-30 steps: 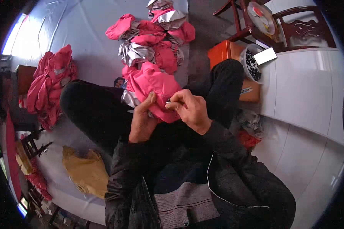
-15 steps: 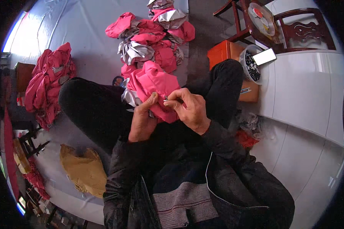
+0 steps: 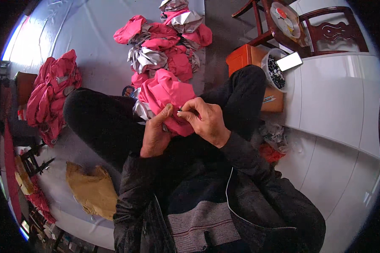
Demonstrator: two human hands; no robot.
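Pink cloth with a silvery lining (image 3: pixel 166 90) is bunched up between my knees. My left hand (image 3: pixel 156 133) grips its near edge, thumb on top and fingers underneath the fabric. Between the thumb and index finger of my right hand (image 3: pixel 207 122) is a small piece, dark with a pale edge (image 3: pixel 180 110). That piece is held right at the cloth beside my left thumb; its exact kind is too small to make out. Beyond lies a heap of similar pink and silver cloth (image 3: pixel 179 61).
A tub of small black and white pieces (image 3: pixel 276 76) stands at the right with a white phone-like slab (image 3: pixel 289 62) on its rim. Near it are an orange box (image 3: pixel 242 59) and a wooden chair (image 3: pixel 333 36). More pink cloth (image 3: pixel 55 95) and brown cloth (image 3: pixel 92 187) lie left.
The view has shifted slightly. My right fingertips, with the small piece, have come a touch closer to my left thumb. Both grips stay as they were.
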